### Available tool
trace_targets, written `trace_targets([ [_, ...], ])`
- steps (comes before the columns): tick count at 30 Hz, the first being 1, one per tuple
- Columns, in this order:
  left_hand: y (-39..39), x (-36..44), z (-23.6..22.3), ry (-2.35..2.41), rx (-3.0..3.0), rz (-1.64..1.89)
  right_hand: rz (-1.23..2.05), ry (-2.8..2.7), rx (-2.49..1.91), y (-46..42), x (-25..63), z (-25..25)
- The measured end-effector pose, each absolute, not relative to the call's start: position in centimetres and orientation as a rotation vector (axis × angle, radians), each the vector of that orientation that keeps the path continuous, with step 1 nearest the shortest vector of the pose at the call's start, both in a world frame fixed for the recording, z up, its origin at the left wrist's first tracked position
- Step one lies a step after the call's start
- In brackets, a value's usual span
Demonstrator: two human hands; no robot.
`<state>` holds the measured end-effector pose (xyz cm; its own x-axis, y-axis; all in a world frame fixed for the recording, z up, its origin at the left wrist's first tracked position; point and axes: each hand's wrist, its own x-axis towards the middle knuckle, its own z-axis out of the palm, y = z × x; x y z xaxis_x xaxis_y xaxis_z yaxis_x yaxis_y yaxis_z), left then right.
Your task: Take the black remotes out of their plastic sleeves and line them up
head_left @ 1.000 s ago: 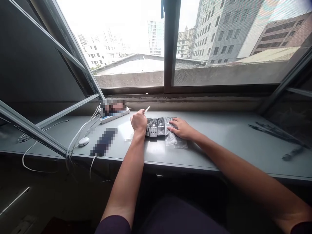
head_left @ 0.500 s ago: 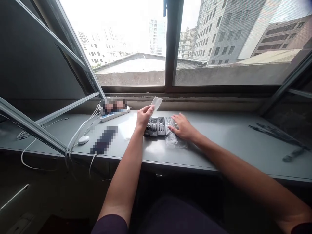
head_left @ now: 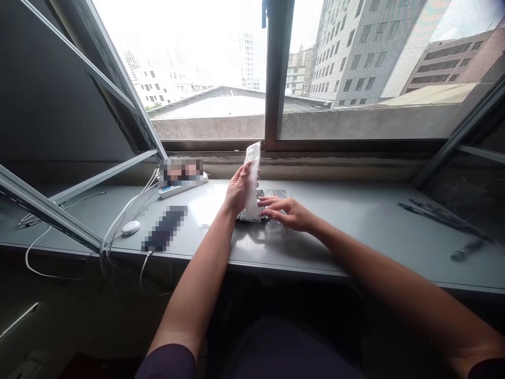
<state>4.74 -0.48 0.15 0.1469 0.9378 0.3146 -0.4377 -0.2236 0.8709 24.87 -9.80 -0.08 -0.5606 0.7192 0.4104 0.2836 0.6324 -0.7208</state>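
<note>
Clear plastic (head_left: 275, 227) on near surface (head_left: 379, 210); right hand (head_left: 294, 213) fingers loosely spread beside remotes (head_left: 261, 194); left hand (head_left: 238, 189) pinches whitish sleeve (head_left: 253, 184), already raised upright; visible remotes outside it; sleeve contents unclear

A translucent pouch (head_left: 252, 189) and the right hand (head_left: 290, 213) mostly hide black remotes (head_left: 260, 193); pixelation obscures a dark object (head_left: 164, 229) on the desk (head_left: 363, 221).

Nothing is legible; the remotes (head_left: 260, 193) bear markings too small to read.
</note>
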Motion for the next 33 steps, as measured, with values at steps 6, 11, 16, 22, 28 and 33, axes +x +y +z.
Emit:
trace_targets([
  [6, -0.2, 4.6, 0.3, 0.766, 1.21, 1.449, 0.728, -1.999, -0.926, -9.9, 24.5, -0.6],
  [11, -0.6, 3.6, 0.8, 0.736, 1.206, 1.443, 0.522, -1.877, -0.983, -9.4, 24.6, -0.7],
  [16, -1.6, 3.4, 1.6, 0.6, 1.246, 1.368, 0.274, -1.71, -1.041, -9.2, 25.4, -0.1],
  [22, -3.1, 4.7, 1.2, 0.482, 1.308, 0.907, 0.043, -1.785, -1.038, -9.4, 26.1, 0.3],
  [28, -2.4, 4.5, 0.5, 0.423, 1.267, 0.897, -0.007, -1.863, -1.038, -9.2, 26.1, 0.0],
  [33, -1.5, 4.1, 0.2, 0.454, 1.195, 0.953, -0.024, -1.805, -1.037, -9.1, 26.3, 0.2],
])
